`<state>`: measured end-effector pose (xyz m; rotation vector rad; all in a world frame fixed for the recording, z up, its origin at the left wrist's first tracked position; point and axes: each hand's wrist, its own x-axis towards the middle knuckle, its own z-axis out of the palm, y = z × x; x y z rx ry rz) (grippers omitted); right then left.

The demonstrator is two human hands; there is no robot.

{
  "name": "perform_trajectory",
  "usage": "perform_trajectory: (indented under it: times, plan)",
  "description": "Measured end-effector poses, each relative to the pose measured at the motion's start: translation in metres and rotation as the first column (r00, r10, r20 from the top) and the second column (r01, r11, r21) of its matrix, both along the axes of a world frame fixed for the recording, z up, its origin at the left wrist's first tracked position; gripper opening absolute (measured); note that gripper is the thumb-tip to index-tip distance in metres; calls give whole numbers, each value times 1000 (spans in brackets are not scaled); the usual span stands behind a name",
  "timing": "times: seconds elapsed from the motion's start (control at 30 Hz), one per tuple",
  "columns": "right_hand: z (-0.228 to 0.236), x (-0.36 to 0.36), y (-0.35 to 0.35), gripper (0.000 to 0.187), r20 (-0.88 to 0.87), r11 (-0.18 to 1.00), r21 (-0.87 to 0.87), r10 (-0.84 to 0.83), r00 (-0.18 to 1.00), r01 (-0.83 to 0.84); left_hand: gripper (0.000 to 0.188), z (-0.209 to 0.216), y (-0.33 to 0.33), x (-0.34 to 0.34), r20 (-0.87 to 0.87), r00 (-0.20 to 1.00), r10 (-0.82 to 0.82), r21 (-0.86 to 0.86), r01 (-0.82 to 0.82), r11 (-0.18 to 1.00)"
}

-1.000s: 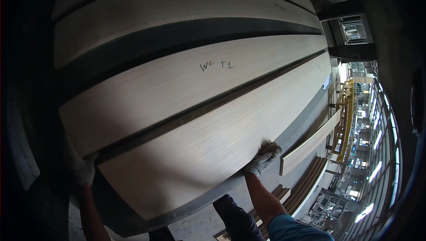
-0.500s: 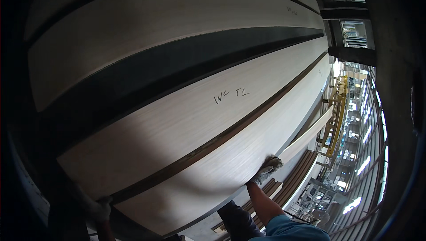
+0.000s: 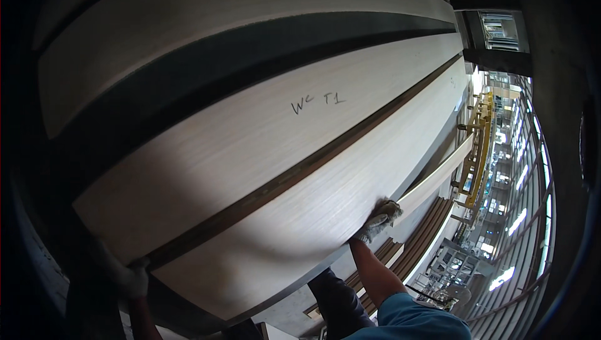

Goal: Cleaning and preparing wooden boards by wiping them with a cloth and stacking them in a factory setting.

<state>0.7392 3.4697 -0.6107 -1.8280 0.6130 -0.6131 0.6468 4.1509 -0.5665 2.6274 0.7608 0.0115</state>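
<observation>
Near board [image 3: 307, 218]: pale, long; lay lowest in the row, at both hands, with a grey rim [image 3: 280, 300] along its lower edge.
Right hand [image 3: 375, 222]: gloved; was at the near board's lower edge, fingers bunched, with a brown fuzzy patch at their tips. Whether it pinched anything could not be told.
Left hand [image 3: 130, 279]: gloved, in shadow; was at the near end of the groove [image 3: 275, 191]. Its grip could not be told.
Groove: dark brown; contents unclear; ran between the near board and the marked board.
Marked board [image 3: 250, 139]: pale, with dark handwriting on its face.
Grey band [image 3: 269, 42]: lay between the marked board and the upper board [image 3: 219, 14].
Plank [image 3: 435, 174]: pale; lay just beyond the right hand.
Brown strips [image 3: 426, 233]: lay side by side, right of the hand.
Yellow rack [image 3: 479, 152]: stood farther off; its load was too small to tell.
</observation>
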Motion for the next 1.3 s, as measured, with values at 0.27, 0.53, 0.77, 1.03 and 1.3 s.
perform_trajectory:
  times: [0.27, 0.53, 0.77, 1.03, 1.3]
  plan:
    - [12, 23, 27, 46, 69, 934, -340, 141, 988, -110, 95, -5, 10, 7, 222, 972, -80, -63, 96, 993]
    - [37, 23, 76, 58, 39, 984, -126, 130, 991, -124, 89, 19, -2, 30, 270, 958, 96, -111, -68, 992]
    - [28, 23, 67, 62, 175, 991, -34, 136, 975, -132, 55, 74, -6, 168, -16, 986, -165, 195, 165, 967]
    - [32, 25, 65, 59, 167, 992, 65, 99, 981, -112, 52, 51, -20, 182, -122, 972, -201, 247, 226, 942]
    - [31, 23, 54, 58, 140, 990, 34, 132, 981, -138, 49, 55, -21, 171, -124, 967, -221, 181, 241, 954]
